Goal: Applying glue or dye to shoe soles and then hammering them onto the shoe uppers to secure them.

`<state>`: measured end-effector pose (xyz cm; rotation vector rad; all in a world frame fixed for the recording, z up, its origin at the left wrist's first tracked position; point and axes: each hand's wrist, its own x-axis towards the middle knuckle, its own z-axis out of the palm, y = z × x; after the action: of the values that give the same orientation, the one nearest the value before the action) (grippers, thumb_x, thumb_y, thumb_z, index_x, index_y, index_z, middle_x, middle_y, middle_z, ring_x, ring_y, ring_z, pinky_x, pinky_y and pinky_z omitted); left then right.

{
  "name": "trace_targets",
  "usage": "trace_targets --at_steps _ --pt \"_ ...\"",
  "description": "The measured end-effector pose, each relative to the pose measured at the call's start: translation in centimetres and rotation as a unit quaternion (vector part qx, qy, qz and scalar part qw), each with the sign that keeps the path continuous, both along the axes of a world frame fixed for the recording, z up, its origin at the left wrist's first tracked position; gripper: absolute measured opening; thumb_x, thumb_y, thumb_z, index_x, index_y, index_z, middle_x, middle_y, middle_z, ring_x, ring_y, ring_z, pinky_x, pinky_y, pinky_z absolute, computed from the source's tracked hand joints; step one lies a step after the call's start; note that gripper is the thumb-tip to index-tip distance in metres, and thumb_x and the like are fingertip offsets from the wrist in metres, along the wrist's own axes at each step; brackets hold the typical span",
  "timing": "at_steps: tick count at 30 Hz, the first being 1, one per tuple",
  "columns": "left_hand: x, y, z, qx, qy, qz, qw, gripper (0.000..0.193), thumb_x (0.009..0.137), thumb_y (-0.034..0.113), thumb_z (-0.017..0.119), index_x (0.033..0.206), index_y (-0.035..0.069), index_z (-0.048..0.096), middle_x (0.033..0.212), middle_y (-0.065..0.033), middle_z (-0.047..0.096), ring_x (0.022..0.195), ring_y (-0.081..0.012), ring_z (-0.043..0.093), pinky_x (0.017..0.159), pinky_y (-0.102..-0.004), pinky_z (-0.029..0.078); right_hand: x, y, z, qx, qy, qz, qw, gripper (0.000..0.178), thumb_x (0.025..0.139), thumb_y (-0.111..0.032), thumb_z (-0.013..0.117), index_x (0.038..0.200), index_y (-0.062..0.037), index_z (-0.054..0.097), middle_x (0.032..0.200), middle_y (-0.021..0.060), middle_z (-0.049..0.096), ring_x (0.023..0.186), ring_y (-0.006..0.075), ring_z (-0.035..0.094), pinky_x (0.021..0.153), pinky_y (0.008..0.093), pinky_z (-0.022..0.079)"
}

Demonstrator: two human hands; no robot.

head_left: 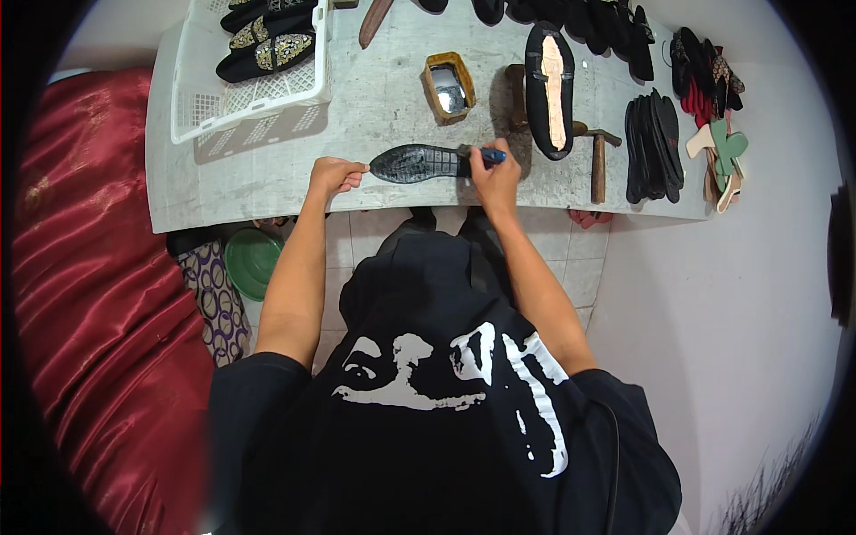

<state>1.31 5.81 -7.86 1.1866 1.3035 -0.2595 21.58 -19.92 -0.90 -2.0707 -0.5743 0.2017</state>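
Note:
A black shoe sole (pixel 412 164) lies on the worktable, its pointed toe to the left and its gridded face up with a shiny wet look. My left hand (pixel 335 176) pinches the toe tip between thumb and fingers. Over the heel end, my right hand (pixel 499 183) grips a brush with a blue handle (pixel 493 155); its bristle end is against the sole. Behind the sole stands a yellowish tub (pixel 437 101) of dark, glossy liquid. To the right, an upturned black shoe (pixel 536 107) shows a pale strip along its bottom and rests on a brown support.
A white plastic crate (pixel 323 67) of black shoes with gold decoration stands at the back left. A hammer (pixel 598 169) and stacked black soles (pixel 654 147) lie on the right of the grey table (pixel 374 107). More black shoes (pixel 588 22) line the back. Below left is a green basin (pixel 252 263).

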Motion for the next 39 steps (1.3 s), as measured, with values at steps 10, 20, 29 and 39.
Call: trace_targets --at_steps 10,20,29,39 --pt "-0.1 0.2 -0.5 -0.009 -0.011 0.002 1.0 0.027 0.072 0.016 0.094 0.08 -0.001 0.073 0.074 -0.0064 0.073 0.058 -0.011 0.067 0.049 -0.0212 0.05 1.8 -4.9 1.1 -0.058 0.011 -0.038 0.998 0.019 0.091 -0.011 0.073 0.088 0.0015 0.059 0.073 0.0182 0.065 0.065 0.0336 0.066 0.063 0.0411 0.051" --pt "0.3 0.0 0.6 0.003 -0.005 0.0 1.0 0.027 0.072 0.015 0.094 0.077 -0.001 0.073 0.072 -0.0066 0.072 0.056 -0.0111 0.066 0.048 -0.0213 0.05 1.3 -6.1 1.8 -0.055 -0.009 0.051 0.997 0.016 0.09 -0.006 0.073 0.093 0.0013 0.059 0.077 0.0214 0.065 0.07 0.0387 0.067 0.062 0.0418 0.051" --pt "0.2 -0.1 0.3 -0.005 -0.016 0.006 1.0 0.026 0.073 0.015 0.092 0.076 -0.002 0.072 0.07 -0.0075 0.071 0.055 -0.0113 0.066 0.048 -0.0217 0.048 1.8 -4.5 2.2 -0.096 -0.036 0.053 0.993 0.017 0.09 -0.008 0.073 0.09 0.0013 0.059 0.081 0.0222 0.064 0.072 0.0412 0.064 0.065 0.0437 0.051" --pt "0.3 -0.2 0.1 0.003 -0.02 0.019 1.0 0.025 0.074 0.011 0.092 0.076 -0.004 0.072 0.069 -0.0085 0.071 0.052 -0.0117 0.064 0.045 -0.0207 0.046 4.7 6.5 3.9 0.052 -0.042 0.038 0.997 0.018 0.091 -0.015 0.075 0.098 -0.0025 0.066 0.087 0.0203 0.069 0.078 0.0426 0.068 0.07 0.0457 0.053"
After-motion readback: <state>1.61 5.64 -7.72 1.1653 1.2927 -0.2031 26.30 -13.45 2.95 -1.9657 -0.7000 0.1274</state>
